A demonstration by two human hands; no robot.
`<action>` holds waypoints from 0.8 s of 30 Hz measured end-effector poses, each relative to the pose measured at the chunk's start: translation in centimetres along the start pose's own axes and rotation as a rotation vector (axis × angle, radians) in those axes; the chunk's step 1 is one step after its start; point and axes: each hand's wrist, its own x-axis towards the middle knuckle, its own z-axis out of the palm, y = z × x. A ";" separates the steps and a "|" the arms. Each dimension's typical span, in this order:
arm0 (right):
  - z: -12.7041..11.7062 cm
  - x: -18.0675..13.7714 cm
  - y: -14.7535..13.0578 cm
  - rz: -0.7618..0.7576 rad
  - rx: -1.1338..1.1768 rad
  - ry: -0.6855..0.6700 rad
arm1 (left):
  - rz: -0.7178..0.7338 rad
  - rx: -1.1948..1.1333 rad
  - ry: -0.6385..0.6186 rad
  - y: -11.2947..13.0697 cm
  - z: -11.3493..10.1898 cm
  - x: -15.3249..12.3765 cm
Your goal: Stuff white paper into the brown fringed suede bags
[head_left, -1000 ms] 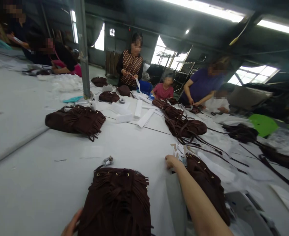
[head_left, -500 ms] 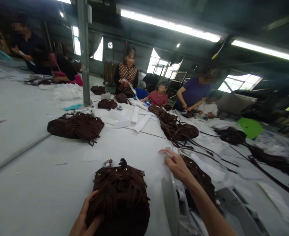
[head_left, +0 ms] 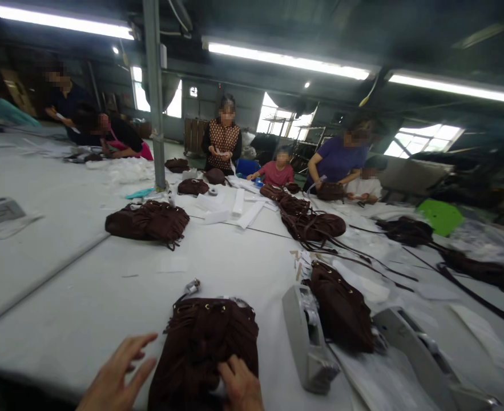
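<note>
A dark brown drawstring bag (head_left: 200, 342) with gold eyelets and fringe lies on the table in front of me, its mouth facing away. My left hand (head_left: 119, 371) is just left of the bag, fingers spread, holding nothing. On the bag's lower right front rests my right hand (head_left: 240, 383), with bent fingers drawn together. A small pale patch shows beneath those fingers, but I cannot make out what it is. Beyond the bag's mouth lies a small metallic, clear-wrapped piece (head_left: 192, 286). A grey tape dispenser (head_left: 309, 342) stands to the right, beside a second brown bag (head_left: 341, 308).
Another tape dispenser (head_left: 431, 359) is at the right, and one more (head_left: 1, 216) at the far left. A brown fringed bag (head_left: 149, 221) lies ahead, left of white paper strips (head_left: 238, 202). A metal post (head_left: 153, 103) rises from the table. Several co-workers are around the far side.
My right hand has come back from the tape dispenser onto the bag. My left hand has let go of the bag's side and moved left. The fringe lies differently, showing more of the bag's front.
</note>
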 end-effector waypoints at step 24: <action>-6.6 -0.3 0.7 0.527 1.152 0.317 | -0.660 -0.985 -0.549 4.7 11.0 5.9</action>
